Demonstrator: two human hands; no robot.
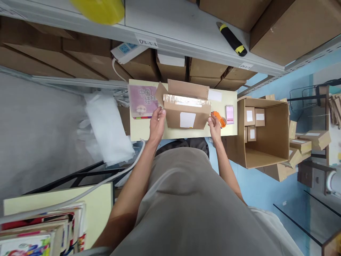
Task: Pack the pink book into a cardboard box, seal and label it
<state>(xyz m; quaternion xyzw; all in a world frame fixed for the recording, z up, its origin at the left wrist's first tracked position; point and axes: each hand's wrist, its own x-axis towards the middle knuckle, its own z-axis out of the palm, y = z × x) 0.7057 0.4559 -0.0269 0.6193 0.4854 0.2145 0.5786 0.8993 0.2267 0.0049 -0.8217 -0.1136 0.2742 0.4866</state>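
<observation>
A brown cardboard box [186, 109] sits tilted over the pale tabletop [144, 131], its far flap [188, 89] and left flap [160, 94] raised. Shiny tape [188, 100] crosses it above a white label [187, 120]; whether its base touches down is hard to tell.

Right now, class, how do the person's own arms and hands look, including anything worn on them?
The left hand and right hand are ungloved. Both forearms are bare, with no markings visible. The person wears a plain grey top.
</observation>
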